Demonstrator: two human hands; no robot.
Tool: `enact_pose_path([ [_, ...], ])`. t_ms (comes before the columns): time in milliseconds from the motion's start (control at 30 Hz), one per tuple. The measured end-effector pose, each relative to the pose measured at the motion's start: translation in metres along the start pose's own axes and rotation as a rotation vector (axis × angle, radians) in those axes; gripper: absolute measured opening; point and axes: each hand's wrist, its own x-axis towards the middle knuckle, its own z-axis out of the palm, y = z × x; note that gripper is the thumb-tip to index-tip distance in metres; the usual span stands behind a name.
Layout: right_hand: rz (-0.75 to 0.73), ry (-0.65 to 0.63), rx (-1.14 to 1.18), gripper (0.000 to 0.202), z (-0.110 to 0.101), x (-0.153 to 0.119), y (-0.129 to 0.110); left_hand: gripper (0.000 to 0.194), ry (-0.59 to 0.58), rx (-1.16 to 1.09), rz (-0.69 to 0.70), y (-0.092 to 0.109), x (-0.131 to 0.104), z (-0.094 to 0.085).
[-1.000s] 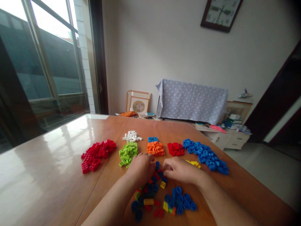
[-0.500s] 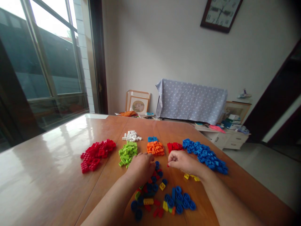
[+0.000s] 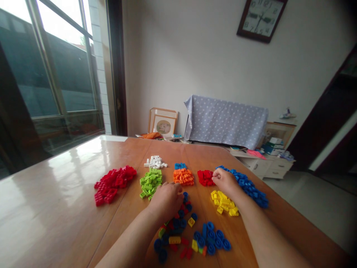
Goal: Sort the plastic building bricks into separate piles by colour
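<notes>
My right hand point(image 3: 225, 181) is closed in a pinch at the right edge of a small pile of red bricks point(image 3: 205, 178). A bit of red shows at its fingertips, a small red brick, partly hidden by the fingers. My left hand point(image 3: 167, 197) is bent over the far end of a mixed heap of bricks point(image 3: 174, 240), beside the lime green bricks point(image 3: 150, 181). Its fingertips are hidden behind the hand, so what they touch cannot be seen. Yellow bricks point(image 3: 223, 203) lie below my right wrist.
Orange bricks point(image 3: 183, 177) with blue ones point(image 3: 180, 166) behind them lie mid-table. A larger red pile point(image 3: 115, 182) is on the left, white bricks point(image 3: 155, 162) at the back. Blue round pieces point(image 3: 247, 186) spread behind my right hand; more blue rounds point(image 3: 212, 238) lie near me.
My right hand has moved away from me and to the right, from above the bare wood up to the small red pile. More of the yellow pile now shows. The left hand stays put.
</notes>
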Motion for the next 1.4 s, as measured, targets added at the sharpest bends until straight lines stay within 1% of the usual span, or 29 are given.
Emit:
enact_pose_path([
  [167,0.035,0.021,0.072,0.016,0.004,0.003,0.006,0.021,-0.001,0.007,-0.005,0.001,0.0,-0.001],
  [300,0.029,0.011,0.083,0.014,0.003,0.002,0.006,0.021,-0.014,0.002,-0.023,0.002,0.0,-0.002],
  [433,0.033,-0.01,-0.023,0.014,-0.002,-0.001,0.006,0.02,-0.011,-0.002,-0.025,0.003,0.0,-0.004],
  [567,0.099,-0.026,-0.2,0.014,-0.01,-0.004,0.003,0.02,-0.01,-0.003,-0.021,0.002,-0.001,-0.003],
  [667,0.146,-0.077,-0.283,0.013,-0.012,-0.005,0.001,0.02,-0.003,-0.008,-0.015,0.0,-0.001,0.0],
  [800,0.169,-0.156,-0.213,0.015,-0.009,-0.004,0.001,0.019,0.0,-0.005,-0.003,-0.001,0.0,0.002],
  [1000,0.156,-0.139,-0.085,0.021,-0.011,-0.005,-0.002,0.021,-0.018,-0.005,-0.018,0.001,0.0,-0.001],
  [1100,0.153,-0.169,-0.048,0.022,-0.012,-0.006,-0.006,0.022,-0.029,-0.009,-0.029,0.001,0.0,-0.002],
  [1267,0.175,-0.218,-0.021,0.021,-0.008,-0.007,-0.009,0.021,-0.007,-0.001,-0.015,0.0,0.0,-0.001],
  [1400,0.162,-0.177,0.008,0.026,-0.008,-0.006,-0.01,0.021,0.005,-0.003,-0.005,0.0,0.0,0.001],
])
